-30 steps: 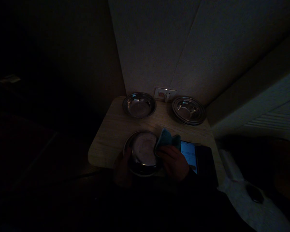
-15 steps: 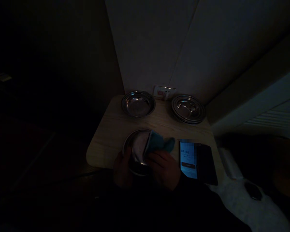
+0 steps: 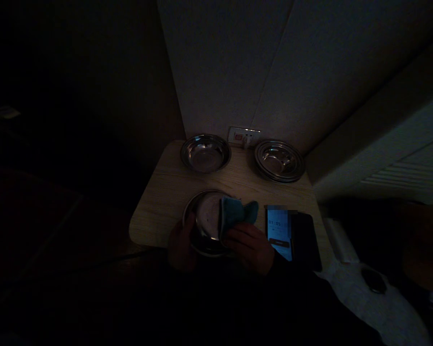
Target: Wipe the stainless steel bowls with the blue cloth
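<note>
A shiny metal bowl [image 3: 206,218], its underside facing up, is at the front of the small wooden table [image 3: 155,211]. My left hand [image 3: 182,245] grips its left rim, with the thumb over the outer wall and the other fingers lost in the dark. My right hand [image 3: 250,245] is closed on a teal cloth [image 3: 234,211], which lies pressed against the right part of the bowl's bottom. Behind, at the back left, a metal dish [image 3: 205,154] rests with its hollow side up. A stack of metal bowls [image 3: 279,161] stands at the back right.
A lit phone [image 3: 279,235] in a dark open case [image 3: 306,240] lies on the table's right side. A wall socket [image 3: 244,137] with a plug is just above the back edge. On a pale surface at the lower right sits a dark oval object [image 3: 374,280].
My right hand has moved the cloth leftward from the bowl's right edge onto its bottom, then slightly back right. My left hand keeps its hold on the rim.
</note>
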Demonstrator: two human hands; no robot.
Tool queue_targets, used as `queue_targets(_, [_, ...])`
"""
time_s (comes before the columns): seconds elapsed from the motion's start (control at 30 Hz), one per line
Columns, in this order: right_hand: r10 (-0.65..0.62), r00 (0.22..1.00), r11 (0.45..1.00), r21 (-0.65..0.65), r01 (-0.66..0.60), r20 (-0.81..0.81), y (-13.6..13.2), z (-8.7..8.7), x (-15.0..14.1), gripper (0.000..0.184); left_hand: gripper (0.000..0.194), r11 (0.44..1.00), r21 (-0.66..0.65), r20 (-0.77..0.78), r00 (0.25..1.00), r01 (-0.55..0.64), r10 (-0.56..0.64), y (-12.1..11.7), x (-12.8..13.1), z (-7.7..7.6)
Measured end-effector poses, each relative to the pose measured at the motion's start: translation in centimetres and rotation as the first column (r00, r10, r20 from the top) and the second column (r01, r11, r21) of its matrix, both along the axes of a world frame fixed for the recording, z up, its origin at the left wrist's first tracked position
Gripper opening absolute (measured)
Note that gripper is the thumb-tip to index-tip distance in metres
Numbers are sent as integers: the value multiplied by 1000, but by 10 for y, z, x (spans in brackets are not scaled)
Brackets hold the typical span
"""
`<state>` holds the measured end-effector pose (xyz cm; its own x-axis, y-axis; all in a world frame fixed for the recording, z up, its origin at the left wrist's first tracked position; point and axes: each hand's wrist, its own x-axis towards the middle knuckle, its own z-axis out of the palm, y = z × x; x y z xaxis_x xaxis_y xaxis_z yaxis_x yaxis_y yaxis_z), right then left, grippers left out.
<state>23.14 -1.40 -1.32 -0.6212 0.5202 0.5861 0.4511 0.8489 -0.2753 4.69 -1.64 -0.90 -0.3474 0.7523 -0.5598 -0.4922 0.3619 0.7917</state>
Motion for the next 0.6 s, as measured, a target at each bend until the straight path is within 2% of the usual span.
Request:
queue_targets(0.13, [-67,998,998,-9,68,9,4,0,6,24,49,1000,-28,29,1000,2,-2,2,1,0])
queue_targets(0.3, [-22,1000,1000,-7,22,14,7,1,6,24,45,999,-41,7,1000,-10,10,3,2,6])
queue_targets(0.47, [-70,996,997,28,68,48,9,-1,12,24,47,999,-35,10,1000,-2,2,3,3,9])
queue_targets(0.6, [-22,999,1000,17,22,38,10,2,7,23,48,999,-42,-48,999,-11,9,4,3,10])
